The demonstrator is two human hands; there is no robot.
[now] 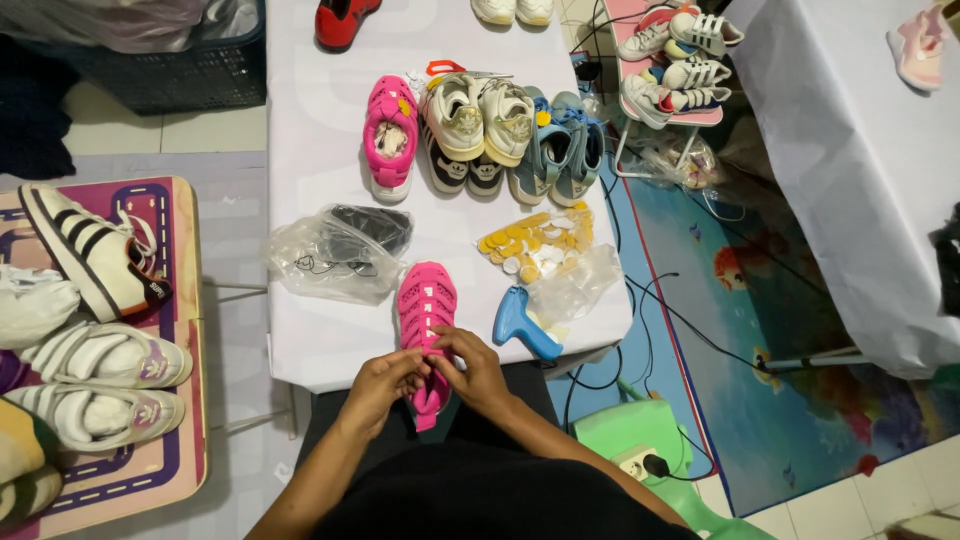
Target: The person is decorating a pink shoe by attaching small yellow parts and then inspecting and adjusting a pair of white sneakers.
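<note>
A pink slotted child's shoe (426,305) lies lengthwise at the near edge of the white table (320,170), its heel hanging over the edge toward me. My left hand (385,385) grips the heel end from the left. My right hand (472,368) pinches the same end from the right, fingers curled on the strap area. Its pink mate (389,135) sits farther back on the table. A blue tagging gun (525,325) lies just right of my right hand.
A clear bag with dark items (335,255), a bag of yellow and white round tags (540,245), cream shoes (485,120), blue shoes (560,155) and a red shoe (340,20) lie on the table. White striped sneakers (95,300) fill the left side table. Cables cross the floor mat (760,330).
</note>
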